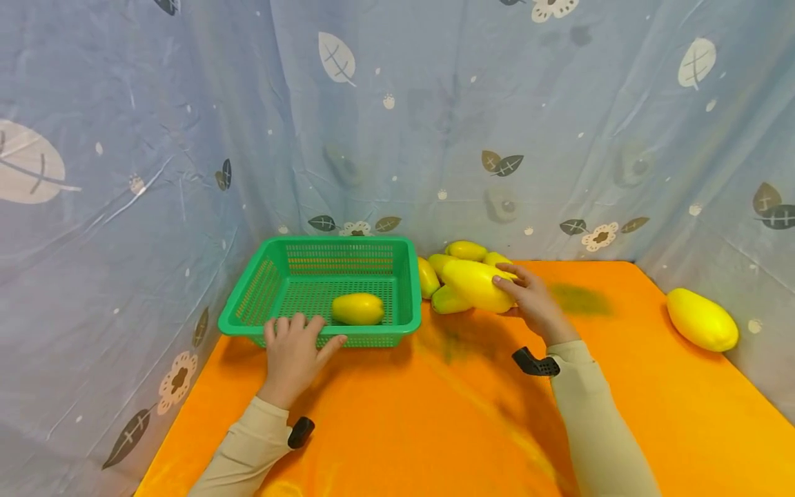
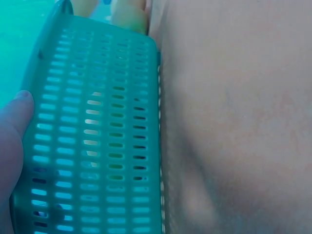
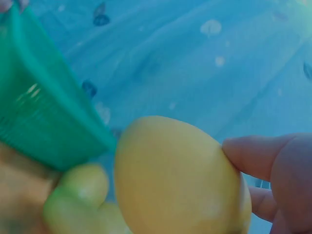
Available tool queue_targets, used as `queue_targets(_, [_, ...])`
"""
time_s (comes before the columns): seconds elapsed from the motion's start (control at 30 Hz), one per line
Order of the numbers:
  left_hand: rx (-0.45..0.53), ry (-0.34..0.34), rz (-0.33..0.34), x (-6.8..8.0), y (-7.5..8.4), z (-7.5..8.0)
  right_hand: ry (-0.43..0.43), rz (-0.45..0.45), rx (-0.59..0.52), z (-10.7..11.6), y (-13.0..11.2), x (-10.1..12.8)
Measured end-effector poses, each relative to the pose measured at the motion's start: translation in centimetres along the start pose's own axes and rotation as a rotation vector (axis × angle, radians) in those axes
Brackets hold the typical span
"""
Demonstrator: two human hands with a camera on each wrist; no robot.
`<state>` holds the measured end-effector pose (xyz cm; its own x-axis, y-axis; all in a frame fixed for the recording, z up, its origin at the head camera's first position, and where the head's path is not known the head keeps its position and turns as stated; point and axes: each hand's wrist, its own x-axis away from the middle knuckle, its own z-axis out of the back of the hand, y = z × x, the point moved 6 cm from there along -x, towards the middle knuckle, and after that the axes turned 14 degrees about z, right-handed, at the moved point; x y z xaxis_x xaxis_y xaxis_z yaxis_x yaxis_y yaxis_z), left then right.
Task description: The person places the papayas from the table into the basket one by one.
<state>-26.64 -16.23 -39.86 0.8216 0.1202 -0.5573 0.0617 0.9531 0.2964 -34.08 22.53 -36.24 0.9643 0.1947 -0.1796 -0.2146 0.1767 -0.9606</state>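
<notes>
Right fingers: my right hand (image 1: 535, 304) is wrapped round a yellow papaya (image 1: 477, 284), fingertips (image 3: 253, 156) pressed into its end, the fruit lifted just clear of the pile.
Left fingers: my left hand (image 1: 294, 349) lies over the near rim of the green basket (image 1: 273, 276), fingers draped on the edge and thumb (image 2: 14, 122) against the slotted wall, bracing it (not lifting, as far as I can tell).
Held fruit: just right of the basket, above the heap and close to the basket's right wall.
In the basket: one papaya (image 1: 357, 308) lies on the floor near the front wall.
Heap: several more papayas (image 1: 456, 266) bunched against the curtain (image 1: 397, 124), touching one another.
Stray: a single papaya (image 1: 702, 319) sits well apart at the right edge of the orange cloth (image 1: 435, 414).
Step, as I judge it: mid-carry, the second fruit on its way.
Next move calls for: raising the fruit over the right rim, then setting it down beside the first one.
</notes>
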Motion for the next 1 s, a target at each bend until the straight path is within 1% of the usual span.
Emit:
queue_targets(0.07, [0.004, 0.008, -0.011, -0.1, 0.2, 0.0, 0.019, 0.003, 0.018, -0.1, -1.7, -0.7])
queue_targets(0.13, [0.007, 0.011, -0.02, -0.1, 0.3, 0.0, 0.018, 0.01, 0.044, -0.9, -3.4, -1.7])
queue_targets(0.17, [0.01, 0.013, -0.024, -0.1, 0.4, 0.0, 0.015, 0.017, 0.043, -1.6, -4.2, -2.2])
queue_targets(0.23, [0.017, 0.017, -0.025, -0.2, 0.4, 0.1, 0.001, 0.046, 0.075, -3.4, -5.5, -3.4])
queue_targets(0.33, [0.034, 0.013, -0.016, -0.2, 0.3, 0.3, -0.029, 0.088, 0.108, -7.0, -6.5, -4.8])
queue_targets(0.37, [0.038, 0.013, -0.014, -0.1, 0.3, 0.4, -0.04, 0.097, 0.126, -8.3, -6.5, -5.2])
queue_targets(0.5, [0.041, 0.009, -0.017, 0.1, 0.5, 0.4, -0.085, 0.12, 0.284, -12.6, -5.9, -5.8])
queue_targets(0.6, [0.029, 0.02, -0.023, 0.1, 0.3, 0.6, -0.12, 0.195, 0.429, -15.7, -5.9, -6.0])
queue_targets(0.7, [0.019, 0.048, -0.042, 0.0, 0.4, 0.7, -0.132, 0.258, 0.527, -17.8, -5.9, -6.0])
queue_targets(0.73, [0.016, 0.06, -0.05, 0.0, 0.4, 0.8, -0.137, 0.264, 0.545, -18.3, -5.8, -6.0])
queue_targets(0.8, [0.007, 0.083, -0.065, 0.0, 0.5, 0.8, -0.143, 0.242, 0.559, -19.0, -5.3, -5.9])
queue_targets(0.9, [-0.003, 0.106, -0.078, 0.1, 0.5, 0.7, -0.163, 0.178, 0.538, -19.6, -4.2, -5.6])
queue_targets(1.0, [-0.009, 0.115, -0.083, 0.3, 0.4, 0.6, -0.178, 0.143, 0.523, -20.0, -3.4, -5.4])
